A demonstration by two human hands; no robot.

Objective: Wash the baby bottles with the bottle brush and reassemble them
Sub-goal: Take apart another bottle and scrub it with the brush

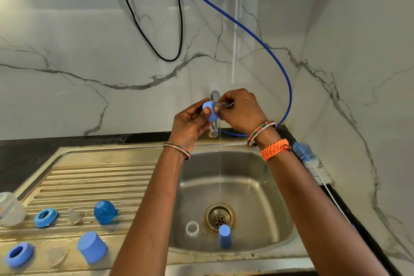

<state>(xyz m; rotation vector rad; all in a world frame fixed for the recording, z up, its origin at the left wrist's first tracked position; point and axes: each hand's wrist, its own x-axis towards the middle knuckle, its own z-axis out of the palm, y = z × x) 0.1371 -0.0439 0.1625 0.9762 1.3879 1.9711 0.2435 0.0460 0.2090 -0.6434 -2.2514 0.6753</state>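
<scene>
Both my hands are raised over the sink (277, 188), in front of the tap (214, 96). My left hand (190, 123) pinches a blue ring (211, 112) between thumb and fingers, the thumb lying on its near face. My right hand (242, 111), just beside it and touching the same ring, has its fingers curled round a clear, narrow part (223, 104) that projects from the ring toward the right palm; what this part is I cannot tell. A thin stream (220, 163) falls from below my hands into the basin. Directly beneath my hands, on the basin floor, a clear bottle (192, 228) lies with its mouth toward me, and a small blue cap (224, 236) stands just beside the drain (220, 217). Behind my right wrist, on the counter edge, lies the brush (310, 162), blue and white bristles toward the wall. Well to the left of my left forearm, on the drainboard (94, 177), rest two more rings (45, 217) (19, 254), a dark blue cap (104, 212) on its side, a pale blue cap (92, 250), two clear teats (75, 216) (58, 256), and, at the far left edge, a second clear bottle (10, 209). A blue hose (264, 45) curves along the wall behind my right hand.
</scene>
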